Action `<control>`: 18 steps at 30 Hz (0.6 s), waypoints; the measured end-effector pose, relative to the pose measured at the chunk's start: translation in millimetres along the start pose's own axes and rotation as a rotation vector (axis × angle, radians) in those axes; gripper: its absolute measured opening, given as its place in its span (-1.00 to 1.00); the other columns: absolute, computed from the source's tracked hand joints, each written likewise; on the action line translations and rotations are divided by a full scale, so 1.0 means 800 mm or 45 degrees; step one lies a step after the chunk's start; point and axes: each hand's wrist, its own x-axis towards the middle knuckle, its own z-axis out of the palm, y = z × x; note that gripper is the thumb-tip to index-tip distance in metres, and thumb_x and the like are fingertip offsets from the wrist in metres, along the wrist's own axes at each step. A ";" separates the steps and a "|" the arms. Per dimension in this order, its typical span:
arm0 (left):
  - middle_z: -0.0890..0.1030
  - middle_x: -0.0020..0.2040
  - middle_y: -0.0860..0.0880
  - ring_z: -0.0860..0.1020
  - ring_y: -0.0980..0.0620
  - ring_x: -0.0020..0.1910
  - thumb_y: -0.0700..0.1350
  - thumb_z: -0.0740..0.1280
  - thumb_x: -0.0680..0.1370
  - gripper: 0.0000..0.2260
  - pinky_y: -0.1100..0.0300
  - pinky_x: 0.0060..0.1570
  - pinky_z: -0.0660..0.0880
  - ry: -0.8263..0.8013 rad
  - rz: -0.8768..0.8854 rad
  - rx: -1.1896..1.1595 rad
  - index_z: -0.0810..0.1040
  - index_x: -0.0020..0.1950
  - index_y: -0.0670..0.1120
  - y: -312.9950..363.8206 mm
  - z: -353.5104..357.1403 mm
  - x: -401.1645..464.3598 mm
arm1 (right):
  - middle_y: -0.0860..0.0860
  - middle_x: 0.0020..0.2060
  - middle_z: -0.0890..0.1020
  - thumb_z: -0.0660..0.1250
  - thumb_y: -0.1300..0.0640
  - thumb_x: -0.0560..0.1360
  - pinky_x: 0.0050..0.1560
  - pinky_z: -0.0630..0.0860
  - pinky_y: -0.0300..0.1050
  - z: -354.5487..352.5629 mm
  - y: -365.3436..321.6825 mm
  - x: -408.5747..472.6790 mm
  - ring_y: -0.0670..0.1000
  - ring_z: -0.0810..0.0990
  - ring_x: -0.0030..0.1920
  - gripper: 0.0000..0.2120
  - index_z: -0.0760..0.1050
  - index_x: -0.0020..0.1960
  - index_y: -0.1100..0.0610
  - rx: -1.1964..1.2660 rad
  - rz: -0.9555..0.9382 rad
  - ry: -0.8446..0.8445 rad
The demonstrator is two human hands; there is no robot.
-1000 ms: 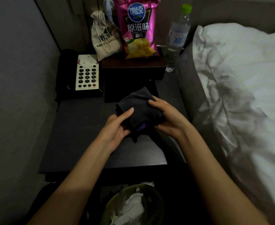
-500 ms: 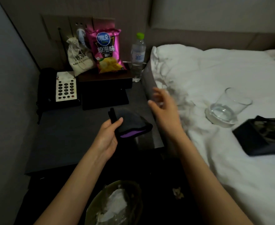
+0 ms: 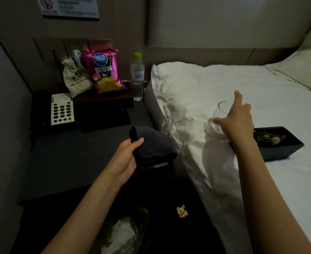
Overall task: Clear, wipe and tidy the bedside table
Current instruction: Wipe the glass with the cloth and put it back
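A: Where's the cloth?
B: Dark folded cloth [image 3: 154, 146] is in the left hand [image 3: 128, 159], thumb on top, fingers curled under it. Held over the near right corner of the bedside table [image 3: 74, 162], just above the top. Purple edge showing on its underside.

A: Right hand?
B: Right hand [image 3: 238, 120] is out over the bed [image 3: 261, 85], at the glass [image 3: 218, 119]. Thumb touches the glass's near side, index finger sticks up past the rim, other fingers curled behind. Can't tell if it has a real grip on it. The two hands are well apart.

A: Glass state?
B: Clear tumbler sitting on the white sheet, tilted. Just beside it, to the right, a black tray [image 3: 283, 151] with small items inside, too dim to identify.

A: What's on the table?
B: Back left: phone [image 3: 62, 111] with a white keypad. Beside it a dark box [image 3: 104, 99] with a pink chip bag [image 3: 105, 70] and a drawstring pouch [image 3: 75, 77] propped on it, against the wall. Water bottle [image 3: 137, 76], green cap, upright at the back right corner next to the mattress.

A: Floor?
B: Waste bin [image 3: 125, 233] with crumpled white paper, near edge of frame, below the left forearm.
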 end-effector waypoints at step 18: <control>0.70 -0.01 -0.09 0.67 0.02 -0.01 -0.34 0.20 0.56 -0.77 0.19 -0.13 0.61 0.050 0.228 0.062 0.61 0.08 -0.16 0.045 -0.082 0.030 | 0.11 0.02 0.54 0.65 0.16 0.19 0.05 0.57 0.00 0.042 -0.127 -0.027 0.05 0.58 -0.01 0.03 0.18 0.51 -0.09 0.586 -0.458 -0.014</control>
